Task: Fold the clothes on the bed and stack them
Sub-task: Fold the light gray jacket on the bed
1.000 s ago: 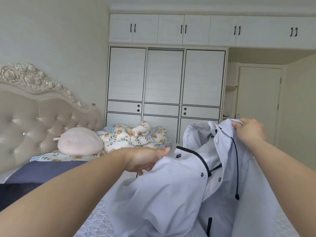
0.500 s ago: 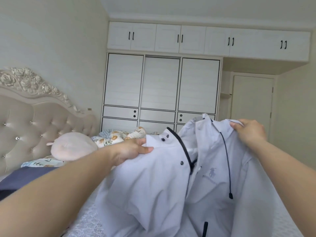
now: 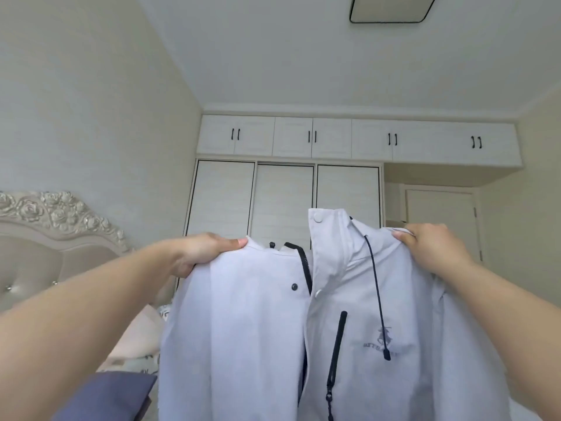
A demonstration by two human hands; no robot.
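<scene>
before white wardrobes (image 3: 283, 196), left hand (image 3: 202, 253) and right hand (image 3: 432, 249) grip jacket (image 3: 364, 314) shoulders.

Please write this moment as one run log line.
left hand: grips jacket shoulder | right hand: grips other shoulder | jacket: held up, unfolded

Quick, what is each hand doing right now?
Left hand: grips the jacket at one shoulder.
Right hand: grips its other shoulder.

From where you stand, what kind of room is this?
Most likely a bedroom. A tufted headboard with carved roses stands at the left, a built-in white wardrobe covers the far wall, and both hands hold up a light hooded jacket for folding.
</scene>
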